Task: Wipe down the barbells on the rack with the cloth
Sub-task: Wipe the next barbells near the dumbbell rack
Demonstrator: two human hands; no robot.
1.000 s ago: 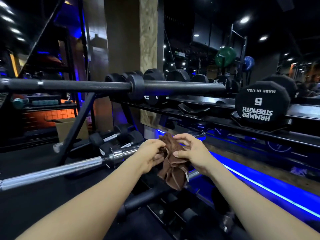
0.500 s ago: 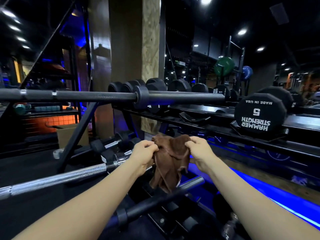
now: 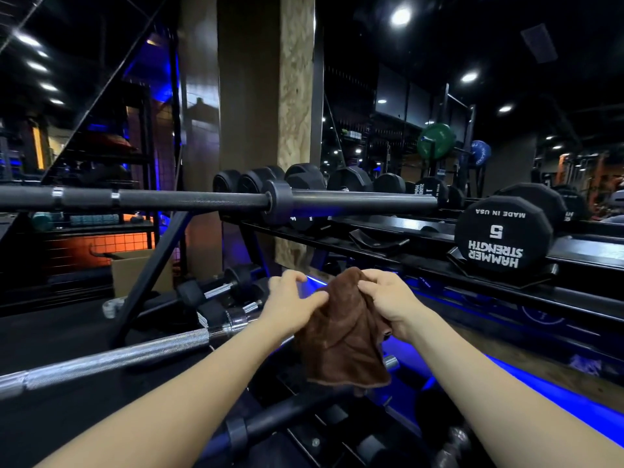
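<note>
Right hand (image 3: 388,304) pinches the brown cloth (image 3: 341,336); left hand (image 3: 293,304) touches it w/ loose fingers. Cloth hangs near, above the bars. No bar wiped yet, I think: black bar (image 3: 189,199), silver bar (image 3: 135,354) both left.

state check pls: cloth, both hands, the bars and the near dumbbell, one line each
cloth: bunched, hanging in the air, touching no bar
right hand: pinches the cloth's top
left hand: fingers spread, thumb at the cloth's edge, no clear grip
black barbell: racked level, untouched
chrome barbell: racked lower, untouched
dumbbell marked 5: seated in its cradle
</note>
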